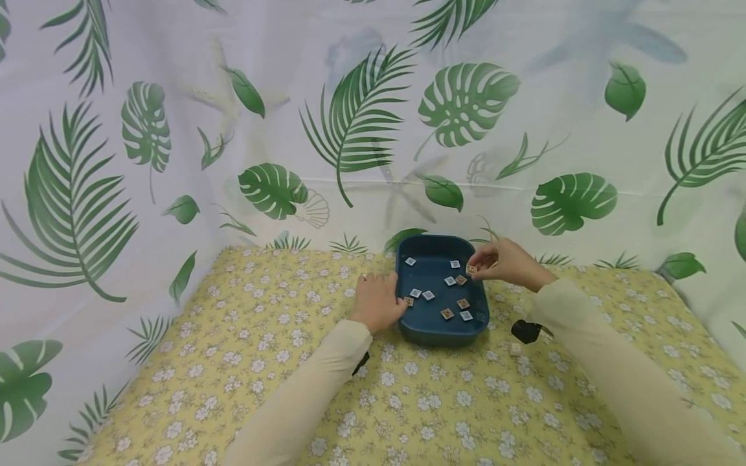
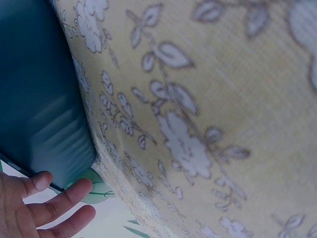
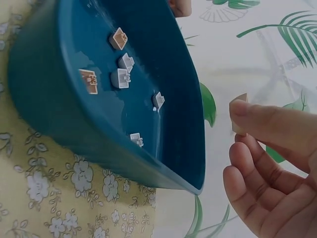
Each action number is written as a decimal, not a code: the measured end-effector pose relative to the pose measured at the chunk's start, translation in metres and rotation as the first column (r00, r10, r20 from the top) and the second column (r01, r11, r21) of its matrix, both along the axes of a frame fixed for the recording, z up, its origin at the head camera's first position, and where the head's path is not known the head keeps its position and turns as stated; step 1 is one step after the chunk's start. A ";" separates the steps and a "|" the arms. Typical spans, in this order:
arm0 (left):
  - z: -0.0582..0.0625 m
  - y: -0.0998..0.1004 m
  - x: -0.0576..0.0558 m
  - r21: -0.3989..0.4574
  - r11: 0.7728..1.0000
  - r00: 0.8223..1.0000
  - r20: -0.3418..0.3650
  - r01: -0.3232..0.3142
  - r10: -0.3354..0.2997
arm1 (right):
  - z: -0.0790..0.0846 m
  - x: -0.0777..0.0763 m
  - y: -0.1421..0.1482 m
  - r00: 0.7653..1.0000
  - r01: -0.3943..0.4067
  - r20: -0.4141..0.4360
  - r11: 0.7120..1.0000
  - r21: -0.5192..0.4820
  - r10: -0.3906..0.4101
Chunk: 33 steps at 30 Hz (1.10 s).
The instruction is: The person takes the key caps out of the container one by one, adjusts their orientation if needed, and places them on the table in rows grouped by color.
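Note:
In the head view, a dark blue plastic basin (image 1: 443, 338) holds several small keycaps, some white and some orange-brown. My right hand (image 1: 509, 264) is at the basin's right rim and pinches an orange-brown keycap (image 1: 472, 269) between thumb and fingers. The right wrist view shows that keycap (image 3: 237, 115) edge-on at the fingertips, outside the basin wall. My left hand (image 1: 377, 301) touches the basin's left rim, its thumb by the edge near a brown keycap (image 1: 409, 301). In the left wrist view, the left fingers (image 2: 62, 203) are spread and fairly straight beside the basin wall.
A yellow floral cloth (image 1: 245, 362) covers the table. Behind it hangs a white curtain (image 1: 361, 226) with green leaf prints, close to the basin's far end. A small pale block (image 1: 515, 349) lies on the cloth below the right wrist, by a black wrist-worn device (image 1: 526, 331).

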<state>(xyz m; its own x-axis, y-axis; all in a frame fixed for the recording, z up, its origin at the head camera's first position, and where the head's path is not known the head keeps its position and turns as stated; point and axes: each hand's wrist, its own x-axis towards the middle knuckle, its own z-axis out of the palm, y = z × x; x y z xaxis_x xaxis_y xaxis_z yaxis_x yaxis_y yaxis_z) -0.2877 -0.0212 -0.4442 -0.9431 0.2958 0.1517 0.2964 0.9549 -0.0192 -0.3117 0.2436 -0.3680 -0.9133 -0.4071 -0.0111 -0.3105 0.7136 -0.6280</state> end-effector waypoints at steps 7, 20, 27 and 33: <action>0.001 -0.001 0.000 0.025 1.000 1.000 0.001 0.011 -0.011 | 0.002 0.013 0.006 1.000 -0.007 -0.011 1.000 0.007 0.007; -0.002 -0.002 -0.002 0.014 1.000 1.000 0.015 -0.004 0.003 | -0.008 0.035 0.023 1.000 0.010 0.011 1.000 -0.010 -0.010; -0.003 0.000 -0.002 -0.004 1.000 1.000 0.001 -0.007 0.007 | -0.014 0.041 0.035 0.999 0.034 0.017 0.999 -0.006 -0.034; -0.002 0.001 0.000 0.005 1.000 1.000 -0.003 -0.001 0.001 | -0.016 0.045 0.043 0.998 0.052 0.023 0.998 -0.023 -0.051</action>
<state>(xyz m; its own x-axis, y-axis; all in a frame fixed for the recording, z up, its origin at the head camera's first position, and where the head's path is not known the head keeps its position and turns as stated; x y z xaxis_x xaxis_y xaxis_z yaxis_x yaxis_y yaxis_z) -0.2879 -0.0199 -0.4457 -0.9431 0.2937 0.1557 0.2951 0.9554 -0.0150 -0.2665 0.2866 -0.3839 -0.9328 -0.3597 -0.0230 -0.2590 0.7132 -0.6513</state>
